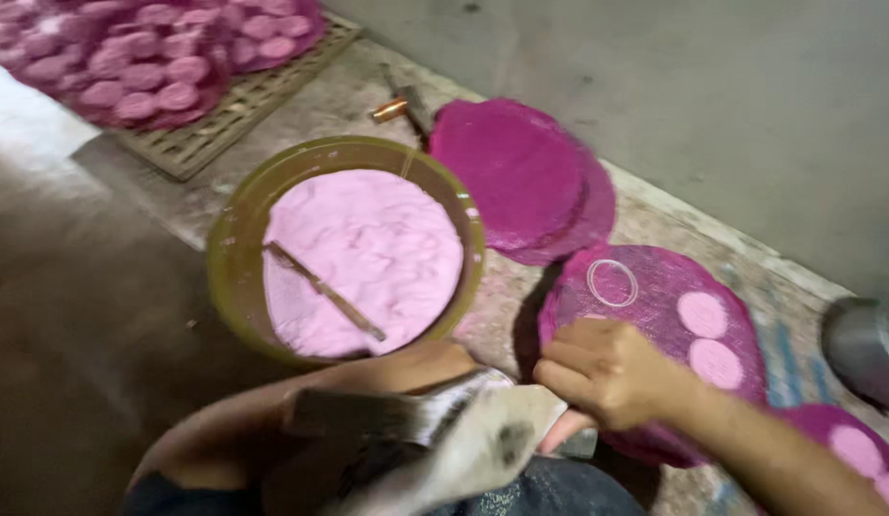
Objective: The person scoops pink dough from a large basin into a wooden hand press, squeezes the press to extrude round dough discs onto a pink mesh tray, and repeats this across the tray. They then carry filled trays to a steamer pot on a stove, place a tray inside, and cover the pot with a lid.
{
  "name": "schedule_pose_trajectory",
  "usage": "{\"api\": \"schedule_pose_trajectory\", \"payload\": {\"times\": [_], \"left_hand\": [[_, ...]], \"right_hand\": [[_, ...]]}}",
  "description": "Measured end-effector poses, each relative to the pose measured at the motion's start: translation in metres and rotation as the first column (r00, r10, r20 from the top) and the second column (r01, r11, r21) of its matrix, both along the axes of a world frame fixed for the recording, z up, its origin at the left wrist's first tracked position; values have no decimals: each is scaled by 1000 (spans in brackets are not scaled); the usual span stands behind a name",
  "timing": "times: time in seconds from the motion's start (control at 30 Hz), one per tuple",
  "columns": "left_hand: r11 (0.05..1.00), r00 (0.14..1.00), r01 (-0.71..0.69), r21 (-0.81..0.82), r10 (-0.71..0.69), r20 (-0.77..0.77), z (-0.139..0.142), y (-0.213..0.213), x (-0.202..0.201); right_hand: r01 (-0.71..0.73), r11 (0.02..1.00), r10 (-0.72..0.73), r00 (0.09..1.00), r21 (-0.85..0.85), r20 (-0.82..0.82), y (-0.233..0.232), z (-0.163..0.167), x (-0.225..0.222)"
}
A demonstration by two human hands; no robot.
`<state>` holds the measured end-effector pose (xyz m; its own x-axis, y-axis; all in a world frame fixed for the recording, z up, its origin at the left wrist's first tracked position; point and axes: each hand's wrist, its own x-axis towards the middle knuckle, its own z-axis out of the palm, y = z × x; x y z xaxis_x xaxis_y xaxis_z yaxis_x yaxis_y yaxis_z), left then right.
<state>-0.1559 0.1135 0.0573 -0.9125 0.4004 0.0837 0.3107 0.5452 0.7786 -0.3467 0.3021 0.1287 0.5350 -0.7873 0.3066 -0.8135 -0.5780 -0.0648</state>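
1. Fingers (569, 373) of the right hand (607, 373) are curled together in a loose fist at the near left edge of a round magenta mat (655, 315); whether they pinch anything I cannot tell, though a pale fingertip shows below the fist.
2. Left hand (416, 368) lies low in the near middle, its fingers closed round a blurred tool with a dark handle and a wide whitish blade (483, 440).
3. On the magenta mat sit two pale pink discs (703, 313), one farther and one nearer, on its right half.
4. A thin white ring (612, 283) rests on the same mat, just beyond the right hand.
5. To the left stands a round olive-green basin (236, 250) filled with pale pink paste (368, 253).
6. A slim stick (325, 291) lies slanted across the paste, its far end near the basin's left wall.
7. Beyond the basin to the right lies a stack of bare magenta mats (516, 172), overlapping one another.
8. At the far left a slatted rack (234, 110) carries many rows of small pink discs (158, 67) on magenta sheets.
9. A small hammer-like tool with a coppery end (401, 107) lies between the rack and the bare mats.
10. A grey metal vessel (865, 349) shows at the right edge.
11. Another mat with pink discs (860, 444) lies at the near right.
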Motion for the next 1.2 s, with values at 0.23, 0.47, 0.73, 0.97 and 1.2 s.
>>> {"api": "schedule_pose_trajectory", "payload": {"times": [0.23, 0.47, 0.73, 0.97, 1.2], "left_hand": [[903, 981, -74, -423, 142, 132, 10, -35, 79], [900, 861, -431, 70, 386, 330, -38, -170, 159], [336, 919, -343, 877, -71, 387, -95, -191, 188], [167, 665, -743, 649, 293, 687, -146, -182, 177], [123, 647, -745, 656, 375, 664, -144, -201, 178]], "right_hand": [[-279, 736, 2, 912, 617, 410, -68, -6, 62], [-254, 890, 70, 897, 378, 437, -111, -16, 66], [-114, 924, -42, 918, -365, -394, -214, -24, 45], [119, 920, -85, 991, -374, 106, -226, -34, 87], [62, 857, -48, 998, -512, 41, -217, -41, 111]]}}
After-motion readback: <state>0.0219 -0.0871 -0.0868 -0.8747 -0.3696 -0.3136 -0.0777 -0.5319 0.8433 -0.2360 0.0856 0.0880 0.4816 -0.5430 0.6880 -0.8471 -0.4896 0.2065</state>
